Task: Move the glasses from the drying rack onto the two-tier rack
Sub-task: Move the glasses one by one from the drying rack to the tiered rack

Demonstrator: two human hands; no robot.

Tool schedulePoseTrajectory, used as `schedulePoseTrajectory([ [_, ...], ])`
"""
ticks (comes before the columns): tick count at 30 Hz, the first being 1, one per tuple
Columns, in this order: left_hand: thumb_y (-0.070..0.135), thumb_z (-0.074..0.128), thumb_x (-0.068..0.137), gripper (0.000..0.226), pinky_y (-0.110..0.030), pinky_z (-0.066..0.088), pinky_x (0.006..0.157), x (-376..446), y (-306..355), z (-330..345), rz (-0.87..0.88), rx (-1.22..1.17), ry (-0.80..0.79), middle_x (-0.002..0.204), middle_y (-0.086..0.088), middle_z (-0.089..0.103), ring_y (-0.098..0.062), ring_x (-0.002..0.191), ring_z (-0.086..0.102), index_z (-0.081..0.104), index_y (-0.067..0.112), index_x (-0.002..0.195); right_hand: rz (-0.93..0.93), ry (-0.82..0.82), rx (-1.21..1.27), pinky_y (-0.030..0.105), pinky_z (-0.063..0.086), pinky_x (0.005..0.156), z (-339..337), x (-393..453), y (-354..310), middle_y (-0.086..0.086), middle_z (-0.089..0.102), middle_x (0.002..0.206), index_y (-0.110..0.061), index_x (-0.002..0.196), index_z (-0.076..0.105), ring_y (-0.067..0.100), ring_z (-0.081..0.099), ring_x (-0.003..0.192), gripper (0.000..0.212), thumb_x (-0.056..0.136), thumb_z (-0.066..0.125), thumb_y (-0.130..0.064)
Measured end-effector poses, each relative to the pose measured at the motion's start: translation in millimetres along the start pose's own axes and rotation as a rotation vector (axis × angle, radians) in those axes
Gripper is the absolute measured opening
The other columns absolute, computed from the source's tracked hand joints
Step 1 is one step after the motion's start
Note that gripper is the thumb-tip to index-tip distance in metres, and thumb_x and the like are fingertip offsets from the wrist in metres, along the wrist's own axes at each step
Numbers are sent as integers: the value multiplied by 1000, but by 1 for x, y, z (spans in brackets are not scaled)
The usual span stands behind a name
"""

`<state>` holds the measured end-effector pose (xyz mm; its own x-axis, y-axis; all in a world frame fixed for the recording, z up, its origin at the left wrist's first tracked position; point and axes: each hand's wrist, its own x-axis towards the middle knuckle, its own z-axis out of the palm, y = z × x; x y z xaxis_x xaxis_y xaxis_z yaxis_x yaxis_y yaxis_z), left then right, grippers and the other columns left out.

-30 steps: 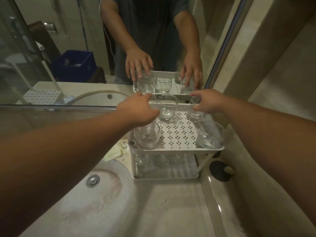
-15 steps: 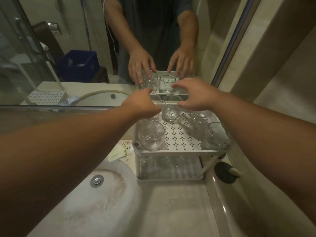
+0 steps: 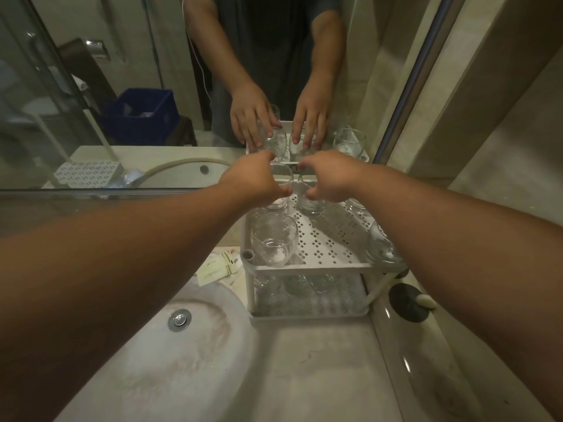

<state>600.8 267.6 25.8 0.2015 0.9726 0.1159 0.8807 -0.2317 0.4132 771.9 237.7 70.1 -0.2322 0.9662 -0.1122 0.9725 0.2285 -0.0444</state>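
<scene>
A white two-tier rack (image 3: pixel 310 265) stands on the counter against the mirror. Its perforated top shelf carries several clear glasses; one (image 3: pixel 273 239) sits at the front left, another (image 3: pixel 380 248) at the front right, half behind my right forearm. At the shelf's back, my left hand (image 3: pixel 253 181) curls round the back-left glass (image 3: pixel 278 202), and my right hand (image 3: pixel 332 178) curls round the back-middle glass (image 3: pixel 309 205). A further glass (image 3: pixel 359 207) peeks out at the back right. Several glasses (image 3: pixel 304 283) stand on the lower shelf.
A round sink (image 3: pixel 146 354) with a metal drain (image 3: pixel 179 318) lies at the lower left. Small paper sachets (image 3: pixel 217 268) lie left of the rack. A dark round dish (image 3: pixel 408 303) sits to its right by the wall. The mirror (image 3: pixel 122 86) rises just behind.
My right hand moved left from the back-right glass to the back-middle glass and closed round it. My left hand stayed on the back-left glass. The view moved closer.
</scene>
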Motion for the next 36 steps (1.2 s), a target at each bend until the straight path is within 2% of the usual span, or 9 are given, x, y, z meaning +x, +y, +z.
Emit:
schedulePoseTrajectory([
  [3,57,80,72,89,-31,43,80,-1,4,3,48,45,7,143,-4,55,-26,124,56,43,24,146,19,-17,-23,33,41,98,0,-4,3,4,50,144,-20,145,45,25,49,129,68,86,73,-39],
  [7,54,80,74,86,-34,49,86,0,9,5,70,55,10,141,-4,57,-26,122,57,43,23,145,13,-20,-21,34,41,102,-1,-10,5,2,50,146,-22,147,44,25,48,130,70,86,73,-39],
  [16,51,80,76,85,-35,49,91,3,8,-4,114,78,-40,145,-3,53,-26,126,55,42,24,147,31,-13,-27,32,41,96,0,-16,1,4,50,145,-23,147,44,26,51,127,68,87,72,-36],
  [21,49,78,78,82,-30,45,82,3,3,-8,111,110,-42,145,-4,53,-25,123,57,43,23,147,41,-14,-14,33,41,98,2,-17,1,4,48,147,-23,147,43,26,49,129,68,87,72,-35],
  [27,47,77,80,78,-32,54,78,1,-1,-16,84,137,-77,142,-6,55,-22,104,65,44,23,146,45,-21,2,32,40,98,1,-19,0,4,47,148,-23,148,43,26,48,130,68,88,71,-36],
  [29,47,76,81,77,-33,52,80,0,-2,-15,96,136,-74,143,-6,54,-24,108,63,43,23,147,45,-22,8,32,40,98,0,-19,-1,4,48,148,-23,148,43,25,48,130,68,88,71,-36],
  [32,45,76,82,78,-37,49,92,-1,-6,-11,95,79,-67,147,-6,52,-27,126,54,41,23,149,44,-27,3,32,39,100,-1,-21,-2,3,46,149,-22,149,42,25,47,131,68,88,71,-36],
  [36,42,78,81,81,-37,48,96,-4,-9,-5,48,-32,-55,148,-5,51,-26,129,52,39,25,150,50,-47,15,29,38,94,-2,-25,-2,3,47,149,-23,147,43,25,48,130,69,87,73,-36],
])
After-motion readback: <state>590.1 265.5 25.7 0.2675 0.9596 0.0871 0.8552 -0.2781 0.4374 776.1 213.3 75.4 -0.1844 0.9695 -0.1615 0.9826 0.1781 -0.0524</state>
